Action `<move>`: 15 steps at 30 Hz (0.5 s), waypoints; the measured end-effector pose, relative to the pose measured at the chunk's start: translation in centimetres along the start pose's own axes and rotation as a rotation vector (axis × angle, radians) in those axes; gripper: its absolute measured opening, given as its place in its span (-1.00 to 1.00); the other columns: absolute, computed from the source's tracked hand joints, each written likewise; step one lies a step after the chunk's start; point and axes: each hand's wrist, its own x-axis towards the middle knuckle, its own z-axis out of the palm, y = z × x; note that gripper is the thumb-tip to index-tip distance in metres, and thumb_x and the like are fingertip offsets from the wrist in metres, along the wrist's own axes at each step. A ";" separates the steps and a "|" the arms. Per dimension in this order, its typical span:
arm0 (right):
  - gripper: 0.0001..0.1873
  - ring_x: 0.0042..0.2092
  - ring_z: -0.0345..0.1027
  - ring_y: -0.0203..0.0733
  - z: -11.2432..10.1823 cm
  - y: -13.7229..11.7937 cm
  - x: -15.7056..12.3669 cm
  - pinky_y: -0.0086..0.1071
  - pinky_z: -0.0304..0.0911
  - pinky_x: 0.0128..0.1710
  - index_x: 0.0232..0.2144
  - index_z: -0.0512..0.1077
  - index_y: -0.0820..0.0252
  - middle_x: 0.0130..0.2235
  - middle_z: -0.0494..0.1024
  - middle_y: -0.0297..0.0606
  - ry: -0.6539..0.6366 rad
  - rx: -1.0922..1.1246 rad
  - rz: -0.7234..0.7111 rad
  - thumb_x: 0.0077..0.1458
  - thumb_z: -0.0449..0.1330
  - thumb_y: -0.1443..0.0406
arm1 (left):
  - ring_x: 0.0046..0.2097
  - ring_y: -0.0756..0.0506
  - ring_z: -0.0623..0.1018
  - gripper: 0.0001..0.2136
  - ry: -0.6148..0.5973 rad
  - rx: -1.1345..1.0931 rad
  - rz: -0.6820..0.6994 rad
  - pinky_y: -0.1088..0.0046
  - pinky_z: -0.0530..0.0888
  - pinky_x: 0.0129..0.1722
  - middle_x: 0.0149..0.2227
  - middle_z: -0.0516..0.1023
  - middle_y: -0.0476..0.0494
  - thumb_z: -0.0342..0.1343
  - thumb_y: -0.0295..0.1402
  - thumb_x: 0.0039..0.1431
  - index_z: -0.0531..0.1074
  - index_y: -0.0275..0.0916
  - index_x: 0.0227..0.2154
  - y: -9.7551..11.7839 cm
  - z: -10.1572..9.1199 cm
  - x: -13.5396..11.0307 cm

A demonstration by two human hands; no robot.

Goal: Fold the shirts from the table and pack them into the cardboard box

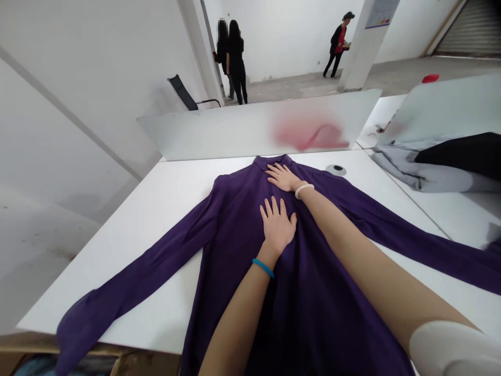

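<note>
A purple long-sleeved shirt (pixel 235 250) lies front up across the white table, collar toward the divider and both sleeves spread outward. My left hand (pixel 277 224), with a blue band at the wrist, rests flat on the chest, fingers spread. Farther up, just below the collar, my right hand (pixel 284 176) lies flat on the cloth with its fingers apart and a white beaded bracelet on the wrist. One dark button shows between the two hands. The left sleeve in view hangs past the table's near edge. Neither hand grasps the fabric.
Behind the white table (pixel 152 203) stands a frosted divider (pixel 219 133) with a blurred red shape behind it. Grey and black cloth (pixel 450 162) lies at the right. A cardboard box (pixel 141 363) sits below the near left edge. Three people stand in the background.
</note>
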 end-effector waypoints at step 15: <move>-0.46 0.32 -0.15 0.11 -0.6 1.1 1.3 0.03 -0.16 0.24 0.18 0.24 0.22 0.31 0.09 -0.17 0.104 -0.006 0.007 0.28 -0.16 0.10 | 0.32 -0.38 0.02 -0.43 -0.024 0.006 0.046 -0.02 0.01 0.26 0.30 0.08 -0.40 -0.25 -0.13 0.30 0.13 -0.39 0.24 -1.1 0.2 2.1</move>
